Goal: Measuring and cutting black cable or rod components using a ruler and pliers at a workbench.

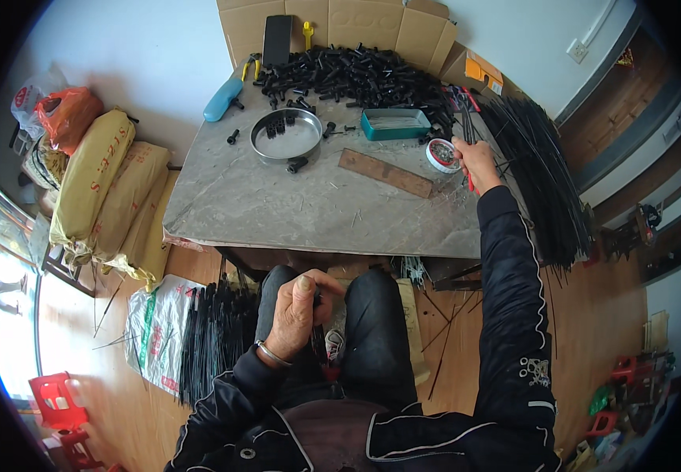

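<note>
My left hand [297,311] is closed above my lap, thumb up. A small dark piece shows between its curled fingers, too covered to name. My right hand [478,167] reaches to the table's right side and grips a tool with red handles [471,186]; the fingers hide most of it. Just left of that hand sits a round white-and-red tin [443,155] with small bits inside. A rusty flat metal bar [386,172] lies nearby. Behind it stands a teal tray [395,135] of thin pale pieces. A round steel pan [286,149] holds several dark pieces.
Black bolt-like parts [356,75] are heaped at the table's back, before a cardboard sheet [348,23]. Long black rods [541,181] hang over the right edge; more black rods [219,338] stand below left. Filled yellow sacks [93,177] lean at the left wall.
</note>
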Demonstrator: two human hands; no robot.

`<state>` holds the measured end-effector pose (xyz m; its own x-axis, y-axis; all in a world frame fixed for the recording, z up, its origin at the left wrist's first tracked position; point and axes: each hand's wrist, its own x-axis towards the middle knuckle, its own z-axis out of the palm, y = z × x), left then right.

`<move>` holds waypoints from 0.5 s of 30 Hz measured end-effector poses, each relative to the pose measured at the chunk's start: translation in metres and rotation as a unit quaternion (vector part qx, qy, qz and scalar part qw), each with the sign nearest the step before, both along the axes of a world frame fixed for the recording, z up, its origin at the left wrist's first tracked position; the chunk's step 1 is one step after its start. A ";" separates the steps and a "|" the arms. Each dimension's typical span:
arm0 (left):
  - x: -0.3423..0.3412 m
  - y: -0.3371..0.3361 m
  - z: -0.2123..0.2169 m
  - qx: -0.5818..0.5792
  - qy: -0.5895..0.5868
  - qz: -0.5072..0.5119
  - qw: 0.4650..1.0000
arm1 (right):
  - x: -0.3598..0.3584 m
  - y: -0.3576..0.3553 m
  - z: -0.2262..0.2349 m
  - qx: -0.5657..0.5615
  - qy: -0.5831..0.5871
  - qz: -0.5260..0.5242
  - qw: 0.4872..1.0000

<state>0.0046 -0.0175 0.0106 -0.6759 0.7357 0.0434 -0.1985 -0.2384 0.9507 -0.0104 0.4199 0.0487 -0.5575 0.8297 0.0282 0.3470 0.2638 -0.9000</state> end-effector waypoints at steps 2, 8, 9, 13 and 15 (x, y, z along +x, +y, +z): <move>0.000 -0.001 -0.002 0.020 -0.008 -0.011 1.000 | 0.006 -0.003 -0.001 -0.008 -0.004 0.002 1.000; -0.002 0.002 0.006 0.045 0.040 0.009 0.998 | 0.034 -0.083 0.014 -0.323 0.149 0.175 0.918; -0.002 -0.001 0.006 0.045 0.034 0.006 0.998 | 0.040 -0.111 0.016 -0.337 0.159 0.204 0.905; -0.001 0.003 0.009 0.035 0.062 0.060 0.996 | 0.059 -0.208 0.011 -0.390 0.170 0.275 0.862; -0.003 0.001 0.006 0.040 0.104 0.089 0.990 | 0.064 -0.251 0.001 -0.432 0.180 0.294 0.834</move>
<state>0.0018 -0.0163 0.0161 -0.7655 0.5937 0.2483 0.0513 -0.3283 0.9432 0.0539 0.1692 0.0498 -0.9593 0.2134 -0.1852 0.0533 -0.5069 -0.8603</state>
